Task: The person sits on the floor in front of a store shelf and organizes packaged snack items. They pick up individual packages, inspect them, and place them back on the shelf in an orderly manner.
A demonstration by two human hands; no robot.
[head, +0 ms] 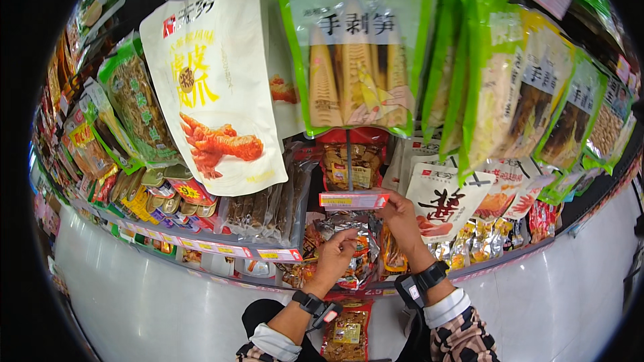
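My right hand [402, 218] is at the right end of a price tag [347, 201] on a metal display hook [349, 161], its fingertips pinching the tag's edge. Behind the hook hangs a red-edged clear packet of brown food [370, 165]. My left hand [336, 257] is raised below the tag with its fingers curled, before silver foil packets [366, 261]; its fingertips partly hide what is behind them. A similar red packet [347, 329] lies low between my legs; what it rests on is hidden. Both wrists wear black straps.
Large bamboo shoot packets [357, 75] and a white chicken-feet packet [216, 95] hang close above my hands. Vacuum packs [266, 206] and tins [176, 186] fill the left shelf. White sauce-flavoured packets [443, 201] hang at right. The shelf edge [362, 291] borders a pale floor [166, 306].
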